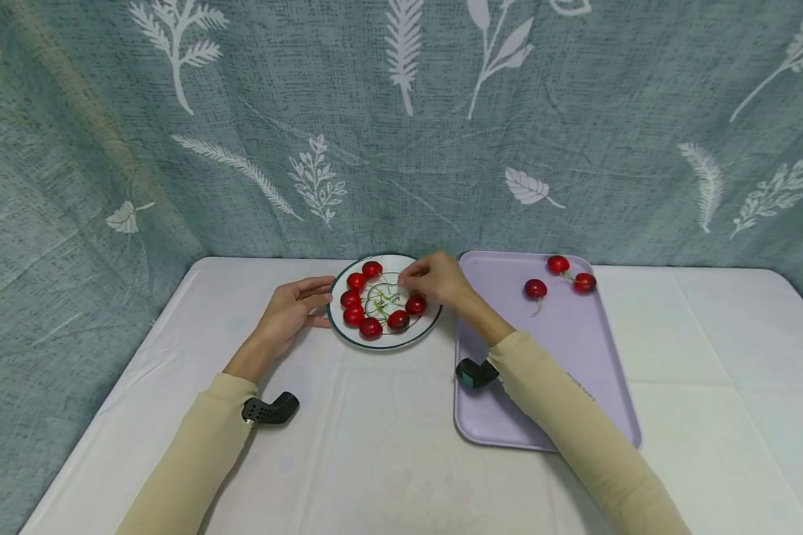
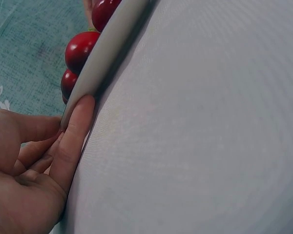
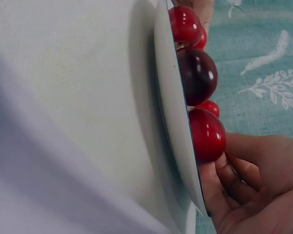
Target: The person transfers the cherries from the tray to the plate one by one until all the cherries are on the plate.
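Note:
A round white plate with a dark rim bears several red cherries in a curved row, green stems pointing inward. My left hand holds the plate's left edge. In the left wrist view, its fingers lie on either side of the rim. Over the plate's right side, my right hand has its thumb and fingertips drawn together at the end cherry. In the right wrist view, they close in just behind that cherry, which partly hides them; its stem is hidden there.
To the right of the plate lies a lilac tray, partly under my right forearm. Three more cherries with stems rest at its back, one single cherry and a pair. A patterned green curtain hangs behind the white table.

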`<state>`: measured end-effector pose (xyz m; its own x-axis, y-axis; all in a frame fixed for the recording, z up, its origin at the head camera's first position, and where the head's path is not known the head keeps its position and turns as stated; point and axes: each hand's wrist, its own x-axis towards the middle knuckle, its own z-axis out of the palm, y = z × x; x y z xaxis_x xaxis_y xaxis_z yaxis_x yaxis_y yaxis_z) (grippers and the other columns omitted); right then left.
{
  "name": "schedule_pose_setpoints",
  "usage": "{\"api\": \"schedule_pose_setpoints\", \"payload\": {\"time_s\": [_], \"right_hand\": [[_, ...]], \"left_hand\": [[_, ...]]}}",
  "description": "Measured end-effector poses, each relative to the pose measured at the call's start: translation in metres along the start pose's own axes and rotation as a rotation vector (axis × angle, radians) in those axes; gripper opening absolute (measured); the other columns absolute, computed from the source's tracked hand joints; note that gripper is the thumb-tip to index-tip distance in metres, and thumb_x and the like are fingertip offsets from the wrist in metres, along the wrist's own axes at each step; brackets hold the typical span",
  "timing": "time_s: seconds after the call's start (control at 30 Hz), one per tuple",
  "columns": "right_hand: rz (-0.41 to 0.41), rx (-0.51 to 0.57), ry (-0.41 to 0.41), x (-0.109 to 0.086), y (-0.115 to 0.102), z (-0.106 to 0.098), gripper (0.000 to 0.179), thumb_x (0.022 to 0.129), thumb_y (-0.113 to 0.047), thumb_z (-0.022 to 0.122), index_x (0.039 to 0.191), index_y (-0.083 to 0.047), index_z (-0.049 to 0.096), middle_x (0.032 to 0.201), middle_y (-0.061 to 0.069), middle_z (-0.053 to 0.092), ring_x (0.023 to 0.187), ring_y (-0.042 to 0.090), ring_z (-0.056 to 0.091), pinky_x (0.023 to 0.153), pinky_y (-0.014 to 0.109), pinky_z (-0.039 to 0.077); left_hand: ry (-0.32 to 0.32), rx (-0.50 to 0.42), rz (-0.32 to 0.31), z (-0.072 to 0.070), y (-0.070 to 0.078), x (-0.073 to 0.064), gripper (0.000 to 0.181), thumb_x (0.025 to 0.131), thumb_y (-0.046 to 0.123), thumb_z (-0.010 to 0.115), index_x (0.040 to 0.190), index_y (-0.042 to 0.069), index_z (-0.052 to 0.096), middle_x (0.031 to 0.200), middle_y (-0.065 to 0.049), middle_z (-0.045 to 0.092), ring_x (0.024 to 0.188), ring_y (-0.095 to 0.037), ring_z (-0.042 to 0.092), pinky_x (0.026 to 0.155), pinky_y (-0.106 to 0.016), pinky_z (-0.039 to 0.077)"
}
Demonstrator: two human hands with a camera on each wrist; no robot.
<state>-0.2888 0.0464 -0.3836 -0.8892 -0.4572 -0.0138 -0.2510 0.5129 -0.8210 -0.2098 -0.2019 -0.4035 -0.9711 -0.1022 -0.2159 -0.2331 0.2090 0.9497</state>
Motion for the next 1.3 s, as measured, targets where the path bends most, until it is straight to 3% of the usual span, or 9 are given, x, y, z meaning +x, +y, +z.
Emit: {"api": "schedule_pose_setpoints", "payload": {"time_s": [0.27, 0.43, 0.67, 0.93, 1.3], "right_hand": [[0.001, 0.084, 0.014, -0.007, -0.003, -0.012, 0.017, 0.092, -0.015, 0.070, 0.102, -0.002, 0.077, 0.094, 0.012, 0.074, 0.081, 0.021, 0.070, 0.070, 0.025, 0.059], [-0.036, 0.050, -0.006, -0.015, -0.005, -0.026, 0.019, 0.093, -0.016, 0.069, 0.104, -0.002, 0.076, 0.095, 0.014, 0.074, 0.083, 0.023, 0.070, 0.071, 0.028, 0.059], [-0.161, -0.146, -0.030, -0.037, 0.003, -0.057, 0.016, 0.091, -0.013, 0.070, 0.101, -0.002, 0.077, 0.093, 0.008, 0.074, 0.080, 0.019, 0.067, 0.066, 0.026, 0.054], [-0.272, -0.310, -0.063, -0.074, 0.011, -0.096, 0.014, 0.090, -0.008, 0.070, 0.101, -0.002, 0.076, 0.094, 0.005, 0.074, 0.084, 0.019, 0.066, 0.074, 0.035, 0.058], [-0.464, -0.654, 0.012, -0.100, 0.049, -0.140, 0.017, 0.081, 0.006, 0.074, 0.095, -0.003, 0.076, 0.091, 0.005, 0.072, 0.082, 0.021, 0.068, 0.068, 0.036, 0.059]], "left_hand": [[0.001, -0.001, -0.006, 0.000, -0.001, 0.002, 0.045, 0.100, 0.004, 0.050, 0.145, 0.002, 0.045, 0.142, -0.017, 0.048, 0.111, -0.023, 0.059, 0.074, -0.031, 0.062], [0.009, 0.003, -0.003, -0.001, -0.001, 0.001, 0.045, 0.100, 0.003, 0.050, 0.145, 0.002, 0.045, 0.142, -0.018, 0.048, 0.112, -0.025, 0.059, 0.074, -0.031, 0.062], [0.004, -0.003, -0.002, -0.003, -0.002, 0.000, 0.045, 0.101, 0.004, 0.051, 0.145, 0.002, 0.045, 0.144, -0.018, 0.047, 0.114, -0.026, 0.058, 0.074, -0.030, 0.062], [-0.002, 0.004, -0.002, -0.003, -0.002, 0.002, 0.045, 0.100, 0.006, 0.051, 0.145, 0.003, 0.046, 0.144, -0.016, 0.048, 0.116, -0.029, 0.057, 0.075, -0.031, 0.062], [-0.001, -0.005, 0.008, -0.001, -0.004, 0.003, 0.045, 0.100, 0.005, 0.051, 0.144, 0.002, 0.046, 0.144, -0.017, 0.048, 0.117, -0.029, 0.057, 0.074, -0.031, 0.062]]}}
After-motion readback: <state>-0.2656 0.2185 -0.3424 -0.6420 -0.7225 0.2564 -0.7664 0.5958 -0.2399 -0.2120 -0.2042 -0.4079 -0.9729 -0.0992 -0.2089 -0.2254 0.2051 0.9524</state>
